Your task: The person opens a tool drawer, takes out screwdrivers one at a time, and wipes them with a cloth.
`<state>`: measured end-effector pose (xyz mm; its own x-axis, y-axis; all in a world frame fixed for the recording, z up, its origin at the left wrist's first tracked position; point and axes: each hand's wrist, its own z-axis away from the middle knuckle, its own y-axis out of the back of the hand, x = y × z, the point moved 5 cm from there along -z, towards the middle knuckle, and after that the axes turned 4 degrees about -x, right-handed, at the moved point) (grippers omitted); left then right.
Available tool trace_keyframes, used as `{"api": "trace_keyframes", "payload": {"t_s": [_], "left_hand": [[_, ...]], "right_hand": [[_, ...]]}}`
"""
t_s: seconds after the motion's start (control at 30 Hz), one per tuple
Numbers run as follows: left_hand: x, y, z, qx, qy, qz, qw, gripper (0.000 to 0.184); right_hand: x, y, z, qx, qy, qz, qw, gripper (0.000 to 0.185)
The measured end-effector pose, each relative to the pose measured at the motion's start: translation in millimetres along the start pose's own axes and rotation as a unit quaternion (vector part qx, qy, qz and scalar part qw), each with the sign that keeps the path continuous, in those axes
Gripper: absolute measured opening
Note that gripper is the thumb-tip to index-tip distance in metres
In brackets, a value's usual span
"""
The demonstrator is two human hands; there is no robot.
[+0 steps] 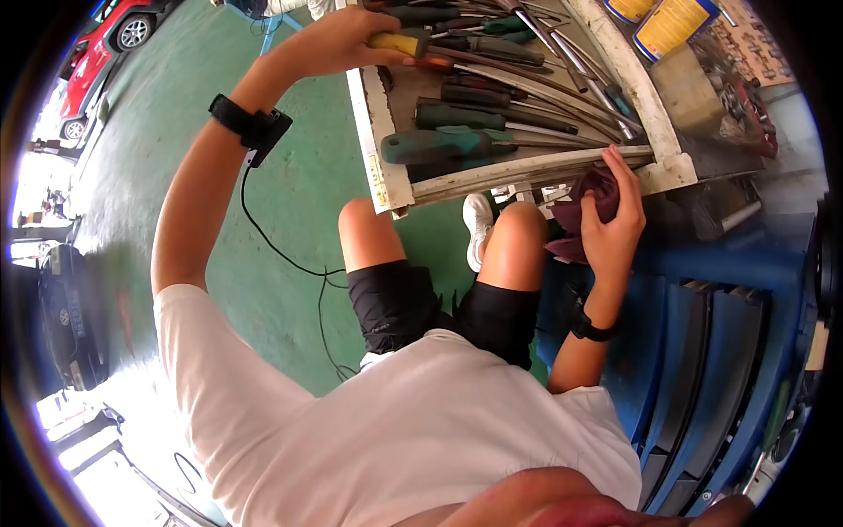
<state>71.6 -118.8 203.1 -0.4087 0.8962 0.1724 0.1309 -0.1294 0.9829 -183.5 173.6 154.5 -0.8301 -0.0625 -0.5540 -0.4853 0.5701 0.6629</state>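
Observation:
My left hand (356, 39) reaches over the left side of a worn, pale drawer (527, 174), its fingers closed round a yellow-handled screwdriver (395, 42). Beneath and beside that handle lie several more screwdrivers, among them a large one with a teal handle (430, 147) near the drawer's front edge and a dark-handled one (461, 117) behind it. At the front right corner, my right hand (616, 215) is closed on a bunched maroon cloth (599, 189). Its fingertips reach the drawer's front rim. Part of the cloth is hidden under the hand.
Blue-and-yellow cans (674, 28) and metal parts (716, 92) stand to the right of the drawer. A blue cabinet (650, 351) is beside my right arm. A black cable (272, 241) hangs from my left wrist to the green floor (255, 290). A red car (92, 61) stands far left.

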Motion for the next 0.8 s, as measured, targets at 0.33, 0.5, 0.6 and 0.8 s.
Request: {"api": "trace_keyframes", "payload": {"t_s": [0.33, 0.5, 0.6, 0.8], "left_hand": [[13.8, -17.0, -37.5, -0.028, -0.062, -0.028, 0.997, 0.042], [25.3, -24.8, -46.9, -0.054, -0.048, 0.026, 0.997, 0.055], [22.5, -30.6, -46.2, -0.039, -0.075, 0.012, 0.996, 0.055], [18.3, -29.0, -49.5, 0.006, -0.116, 0.041, 0.992, 0.046]], "right_hand": [[-2.4, 0.2, 0.9, -0.003, -0.005, -0.003, 1.000, 0.056], [-3.8, 0.4, 1.6, 0.003, -0.003, 0.006, 1.000, 0.055], [-4.6, -3.9, -0.7, 0.003, -0.003, -0.003, 1.000, 0.054], [-5.7, -7.5, 0.4, 0.009, -0.005, 0.015, 1.000, 0.052]]}}
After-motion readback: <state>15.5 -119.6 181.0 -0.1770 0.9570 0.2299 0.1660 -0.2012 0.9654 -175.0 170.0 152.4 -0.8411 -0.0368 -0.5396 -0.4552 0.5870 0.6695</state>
